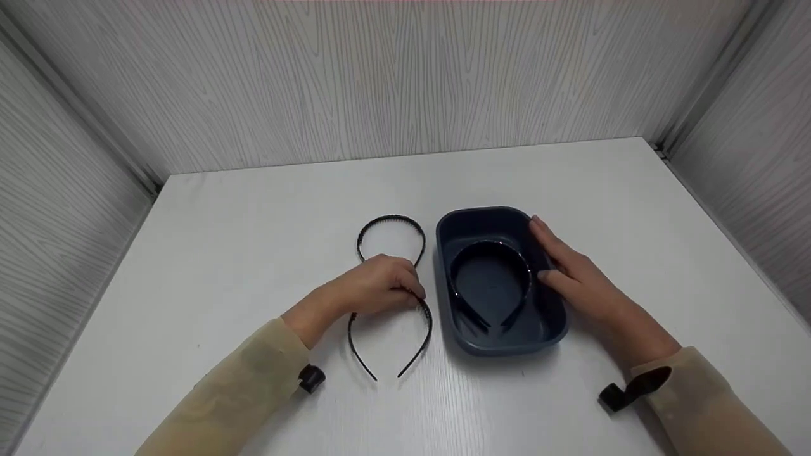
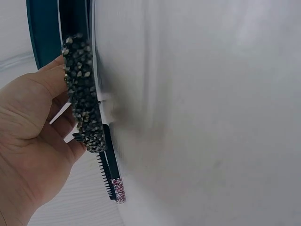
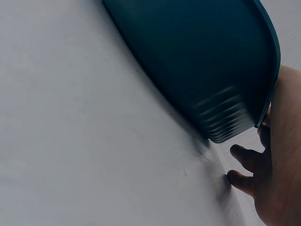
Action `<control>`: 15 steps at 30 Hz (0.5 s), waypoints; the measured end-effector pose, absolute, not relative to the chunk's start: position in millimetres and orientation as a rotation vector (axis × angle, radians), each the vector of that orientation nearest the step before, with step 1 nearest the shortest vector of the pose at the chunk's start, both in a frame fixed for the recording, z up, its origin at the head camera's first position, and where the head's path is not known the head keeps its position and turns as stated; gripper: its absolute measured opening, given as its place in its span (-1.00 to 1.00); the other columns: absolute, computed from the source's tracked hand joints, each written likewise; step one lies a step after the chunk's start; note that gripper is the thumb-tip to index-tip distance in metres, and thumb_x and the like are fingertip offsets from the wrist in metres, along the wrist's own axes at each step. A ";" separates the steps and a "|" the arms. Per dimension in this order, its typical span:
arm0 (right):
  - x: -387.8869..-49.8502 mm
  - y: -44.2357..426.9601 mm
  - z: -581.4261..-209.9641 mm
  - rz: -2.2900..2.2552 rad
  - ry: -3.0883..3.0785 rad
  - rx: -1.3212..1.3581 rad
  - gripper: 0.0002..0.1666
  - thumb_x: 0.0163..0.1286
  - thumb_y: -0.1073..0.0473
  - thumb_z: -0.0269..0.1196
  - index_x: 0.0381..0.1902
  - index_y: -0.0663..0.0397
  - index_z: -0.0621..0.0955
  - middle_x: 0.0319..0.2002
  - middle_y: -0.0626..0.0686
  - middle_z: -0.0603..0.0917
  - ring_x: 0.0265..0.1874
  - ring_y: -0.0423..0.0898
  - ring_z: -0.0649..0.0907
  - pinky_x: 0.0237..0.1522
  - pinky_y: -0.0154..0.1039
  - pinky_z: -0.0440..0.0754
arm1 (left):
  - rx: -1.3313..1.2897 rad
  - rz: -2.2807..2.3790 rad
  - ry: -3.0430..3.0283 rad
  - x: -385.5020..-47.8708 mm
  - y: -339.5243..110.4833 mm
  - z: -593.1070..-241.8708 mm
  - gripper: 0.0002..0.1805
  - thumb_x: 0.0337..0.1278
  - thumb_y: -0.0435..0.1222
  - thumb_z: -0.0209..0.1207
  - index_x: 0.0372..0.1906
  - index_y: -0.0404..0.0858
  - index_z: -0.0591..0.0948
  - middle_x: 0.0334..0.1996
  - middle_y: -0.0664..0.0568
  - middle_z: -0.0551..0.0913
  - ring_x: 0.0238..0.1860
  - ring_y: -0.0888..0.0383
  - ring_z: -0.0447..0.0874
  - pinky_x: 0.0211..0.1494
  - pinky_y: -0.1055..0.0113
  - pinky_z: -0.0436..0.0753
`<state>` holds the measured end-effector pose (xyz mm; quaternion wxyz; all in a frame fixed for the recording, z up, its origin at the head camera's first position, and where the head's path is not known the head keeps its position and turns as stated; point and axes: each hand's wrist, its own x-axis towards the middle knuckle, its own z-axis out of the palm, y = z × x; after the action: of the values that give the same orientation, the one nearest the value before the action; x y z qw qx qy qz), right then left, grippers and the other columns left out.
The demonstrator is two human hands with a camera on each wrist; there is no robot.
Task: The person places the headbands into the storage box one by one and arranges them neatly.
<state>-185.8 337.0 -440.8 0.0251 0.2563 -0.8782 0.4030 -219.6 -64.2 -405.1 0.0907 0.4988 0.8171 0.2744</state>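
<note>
My left hand point(image 1: 385, 285) pinches a black headband point(image 1: 427, 324) at its curved top, with the two ends pointing toward me. Dark faceted stones point(image 2: 83, 89) cover the outer face of this headband in the left wrist view. Just beyond the hand is a thin toothed headband point(image 1: 391, 218), partly covered by the fingers; pinkish stones point(image 2: 118, 190) show on it. A dark blue basin point(image 1: 507, 349) stands to the right, holding a wide glossy black headband point(image 1: 488, 246). My right hand point(image 1: 580, 282) grips the basin's right side, thumb at the rim and fingers along the outside.
Everything rests on a white table point(image 1: 253, 221). A pale wood-grain panel point(image 1: 405, 76) closes off the back, with similar panels at the left and right. Each wrist carries a small black camera mount, such as the right mount point(image 1: 613, 398).
</note>
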 end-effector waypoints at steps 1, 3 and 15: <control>-186.0 336.6 -441.0 1.244 -2.718 0.790 -0.08 0.56 0.29 0.12 0.75 -0.15 0.06 0.73 -0.08 -0.02 0.69 -0.09 -0.01 0.55 -0.47 -0.06 | 1.475 0.816 2.435 -219.4 -65.3 -403.8 -0.84 0.30 -0.47 0.37 -0.13 -0.23 0.87 -0.17 0.01 0.78 -0.07 0.10 0.73 0.08 0.25 0.67; -186.3 335.7 -441.3 1.246 -2.724 0.783 -0.08 0.56 0.29 0.12 0.75 -0.16 0.05 0.73 -0.07 -0.02 0.69 -0.08 -0.01 0.55 -0.47 -0.06 | 1.446 0.819 2.446 -218.7 -67.7 -400.1 -0.83 0.29 -0.48 0.36 -0.14 -0.23 0.87 -0.17 0.01 0.78 -0.07 0.10 0.73 0.08 0.25 0.68; -189.5 334.7 -443.2 1.245 -2.710 0.794 -0.09 0.58 0.27 0.14 0.75 -0.17 0.07 0.72 -0.07 -0.01 0.69 0.01 0.00 0.54 -0.48 -0.06 | 1.351 0.799 2.498 -221.6 -81.4 -370.7 -0.86 0.36 -0.43 0.37 -0.10 -0.23 0.87 -0.14 0.02 0.76 -0.07 0.11 0.73 0.05 0.23 0.69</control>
<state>-189.5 334.7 -443.2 0.0277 0.2570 -0.8779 0.4031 -221.6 -81.4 -370.7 0.0955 0.4559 0.8429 0.2695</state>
